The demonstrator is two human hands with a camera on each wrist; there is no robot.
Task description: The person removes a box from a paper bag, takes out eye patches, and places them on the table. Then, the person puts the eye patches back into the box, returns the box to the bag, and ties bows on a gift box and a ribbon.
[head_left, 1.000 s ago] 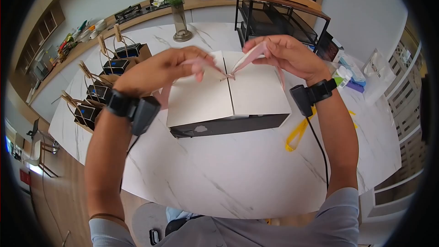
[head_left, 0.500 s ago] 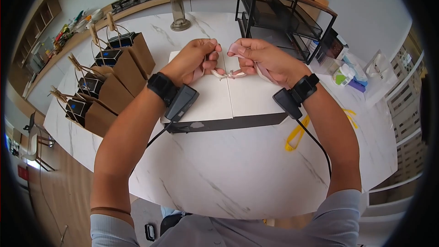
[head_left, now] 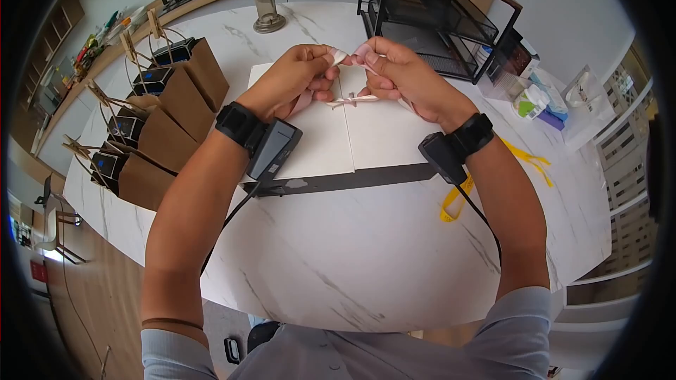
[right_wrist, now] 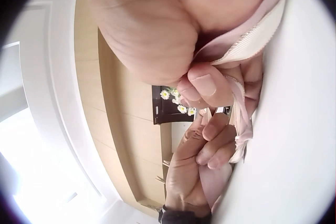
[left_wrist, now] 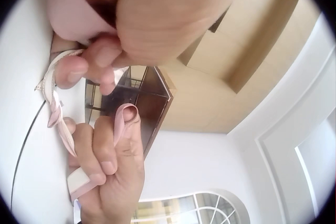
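Note:
A white box [head_left: 313, 144] with a dark front side lies on the marble table, a seam running across its lid. Over the seam a pink and cream ribbon [head_left: 345, 102] is crossed in a twist or knot, seen closer in the left wrist view as the ribbon [left_wrist: 55, 111]. My left hand [head_left: 299, 79] pinches one part of the ribbon, fingers curled. In my right hand [head_left: 405, 81] another part is gripped, looped at the fingertips. Both hands are just above the lid, fingertips close together.
Several brown paper bags [head_left: 165, 137] with clothespins on their handles stand at the left. Behind are a flower vase [head_left: 264, 0] and a black mesh rack [head_left: 440, 28]. Yellow ribbon [head_left: 524, 155] and small bottles [head_left: 531, 100] are at the right.
The hands have come closer together over the lid, their fingers now curled around the ribbon. The view has shifted, and more of the paper bags shows than at first.

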